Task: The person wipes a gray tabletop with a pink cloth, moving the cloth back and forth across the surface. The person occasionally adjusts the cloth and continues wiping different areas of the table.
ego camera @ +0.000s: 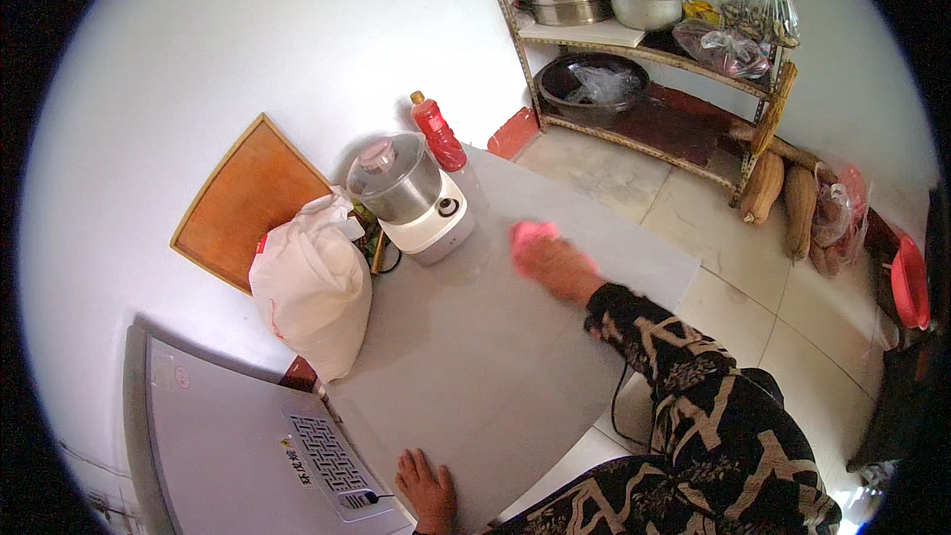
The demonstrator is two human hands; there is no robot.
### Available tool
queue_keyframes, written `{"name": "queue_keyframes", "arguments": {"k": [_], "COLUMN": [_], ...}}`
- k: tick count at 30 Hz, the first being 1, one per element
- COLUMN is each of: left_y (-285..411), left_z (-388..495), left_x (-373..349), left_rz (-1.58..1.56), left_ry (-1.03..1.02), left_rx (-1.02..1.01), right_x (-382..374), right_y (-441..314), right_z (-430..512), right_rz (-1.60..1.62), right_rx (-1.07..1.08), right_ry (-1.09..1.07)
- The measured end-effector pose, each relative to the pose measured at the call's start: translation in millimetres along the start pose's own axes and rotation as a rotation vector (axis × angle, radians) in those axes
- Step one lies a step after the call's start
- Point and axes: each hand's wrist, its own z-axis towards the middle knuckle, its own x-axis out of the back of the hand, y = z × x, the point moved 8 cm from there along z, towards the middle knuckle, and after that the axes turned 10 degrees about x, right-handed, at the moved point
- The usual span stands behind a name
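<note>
My right hand (pixel 566 272) presses a pink cloth (pixel 529 241) against the grey tabletop (pixel 475 342), on the side away from the wall. Hand and cloth are blurred. My left hand (pixel 426 489) rests flat on the near end of the table, fingers apart, holding nothing. To the left of the cloth stands a white kitchen machine with a steel bowl and clear lid (pixel 412 197). A bottle of red liquid (pixel 438 132) stands just behind it. A full white sack (pixel 316 290) sits at the table's wall side, in front of an orange-brown wooden board (pixel 249 200) leaning on the wall.
A grey appliance cabinet (pixel 245 416) with a vent grille borders the table's left end. Beyond the table, a metal shelf rack (pixel 639 141) holds pots, a dark basin (pixel 593 85) and bags. Squashes (pixel 799 212) lie on the tiled floor (pixel 732 238). A black cord (pixel 615 405) hangs by the near edge.
</note>
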Motion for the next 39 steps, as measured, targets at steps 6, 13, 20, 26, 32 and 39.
{"name": "queue_keyframes", "arguments": {"k": [6,13,20,26,32,39], "left_y": [-6.9,-8.1,-10.7,-10.2,-7.7,9.5], "left_z": [0.9,0.7,4.8,4.2,5.1,-3.4], "left_x": [-4.3,-10.0,-8.6,-14.3,-9.9,3.9], "left_rz": [0.002,-0.015,-0.013,0.015,0.03,0.086], "left_ry": [0.023,0.012,0.014,-0.054,-0.105,-0.171], "left_rx": [-0.041,-0.032,-0.034,0.025,0.039,-0.019], "right_x": [-57.1,-9.9,109.7,59.2,-12.1,-57.0], "right_y": [124.0,16.5,-124.8,-1.6,78.4,84.3], "right_z": [-61.6,17.6,-39.9,-112.6,-91.2,79.7], "right_rz": [0.181,-0.225,0.252,0.248,-0.136,-0.062], "right_rx": [-0.555,-0.251,0.412,0.255,0.157,0.165], "right_ry": [0.129,-0.094,0.522,0.284,0.23,0.321]}}
